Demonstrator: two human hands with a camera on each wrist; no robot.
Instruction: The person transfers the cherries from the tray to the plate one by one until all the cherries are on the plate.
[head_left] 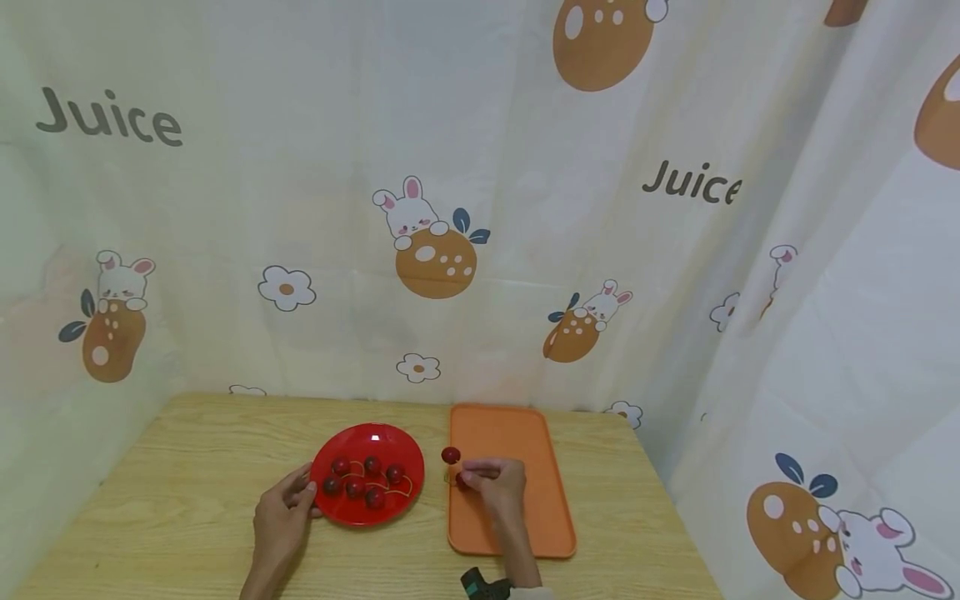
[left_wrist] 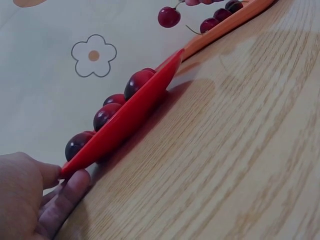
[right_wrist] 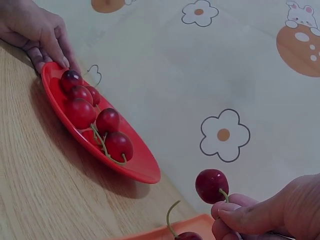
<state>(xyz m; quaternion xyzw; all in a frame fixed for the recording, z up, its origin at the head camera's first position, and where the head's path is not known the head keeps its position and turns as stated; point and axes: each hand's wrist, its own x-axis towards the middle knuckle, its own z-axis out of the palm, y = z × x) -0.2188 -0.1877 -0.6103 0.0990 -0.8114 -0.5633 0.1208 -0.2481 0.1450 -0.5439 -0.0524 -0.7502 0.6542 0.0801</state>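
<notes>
My left hand grips the near-left rim of a round red plate, thumb on top and fingers beneath it. Several dark red cherries, some with green stems, lie on the plate. Over the left side of an orange tray, my right hand pinches a cherry by its stem between thumb and fingers. That cherry hangs above the tray's left edge in the head view. More cherries sit in the tray, mostly hidden behind the right hand in the head view.
Plate and tray stand side by side on a light wooden table, a narrow strip of wood between them. A curtain printed with rabbits and flowers hangs behind the table and along its sides. A black wrist device shows at the right forearm.
</notes>
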